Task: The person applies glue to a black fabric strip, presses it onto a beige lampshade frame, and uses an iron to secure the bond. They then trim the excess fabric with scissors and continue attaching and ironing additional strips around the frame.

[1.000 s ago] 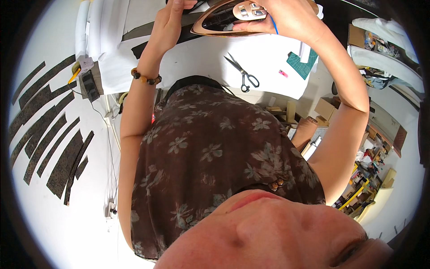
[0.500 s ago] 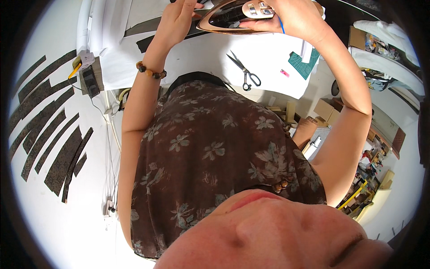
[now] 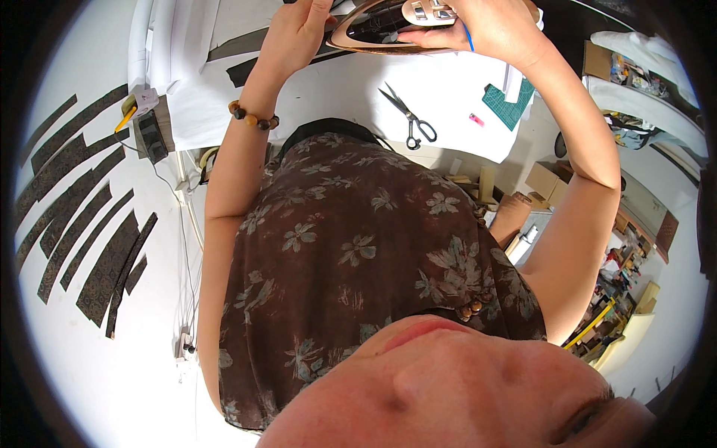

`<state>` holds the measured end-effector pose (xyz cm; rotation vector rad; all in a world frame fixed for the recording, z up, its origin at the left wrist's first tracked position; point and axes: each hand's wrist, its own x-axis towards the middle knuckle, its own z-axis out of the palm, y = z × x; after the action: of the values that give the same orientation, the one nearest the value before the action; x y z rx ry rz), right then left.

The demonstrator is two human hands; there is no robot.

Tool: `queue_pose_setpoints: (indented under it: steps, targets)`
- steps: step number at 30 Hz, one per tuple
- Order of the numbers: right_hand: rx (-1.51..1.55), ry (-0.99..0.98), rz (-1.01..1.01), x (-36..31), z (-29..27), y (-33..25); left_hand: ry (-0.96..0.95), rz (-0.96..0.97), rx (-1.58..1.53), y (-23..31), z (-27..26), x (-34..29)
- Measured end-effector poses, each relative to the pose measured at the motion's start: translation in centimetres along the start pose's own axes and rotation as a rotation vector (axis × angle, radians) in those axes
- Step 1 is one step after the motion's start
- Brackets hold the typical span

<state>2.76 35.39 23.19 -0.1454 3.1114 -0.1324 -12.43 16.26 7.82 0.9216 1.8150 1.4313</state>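
My right hand [image 3: 497,33] is wrapped round a clothes iron [image 3: 370,30] with a dark, glossy body and a copper-coloured rim, at the top of the view. The iron's pointed end faces left, toward my left hand [image 3: 297,33]. That hand, with a beaded bracelet at the wrist, lies over dark fabric strips [image 3: 250,60]; its fingers look stretched out, though the upper edge cuts some of them off. Black-handled scissors [image 3: 409,118] lie partly open on the white tabletop [image 3: 336,97], nearer to me than the iron.
A green cutting mat [image 3: 515,112] and a small pink object [image 3: 476,120] lie right of the scissors. White rolls [image 3: 153,45] stand at the left. Patterned dark strips [image 3: 67,172] hang on or lie against the left white surface. A cable [image 3: 179,224] runs down beside the table; cardboard boxes [image 3: 549,179] sit at the right.
The iron has shifted very slightly left and up with my right hand. My left fingers have drawn a little closer together near the iron's tip.
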Motion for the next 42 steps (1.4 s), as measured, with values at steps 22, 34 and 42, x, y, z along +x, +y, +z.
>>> queue_pose_setpoints:
  steps: [22, 34, 42]
  targets:
    - [0.08, 0.006, 0.002, 0.9, 0.0, 0.3, 0.132, 0.085, -0.229, -11.5, -6.2, -8.3]
    - [-0.017, -0.023, -0.085, 5.4, 0.5, -3.7, 0.311, 0.091, -0.12, -14.2, -4.5, -7.4]
    - [-0.031, 0.022, -0.091, 5.5, 0.8, -5.1, 0.291, 0.114, -0.104, -13.9, -4.7, -7.0]
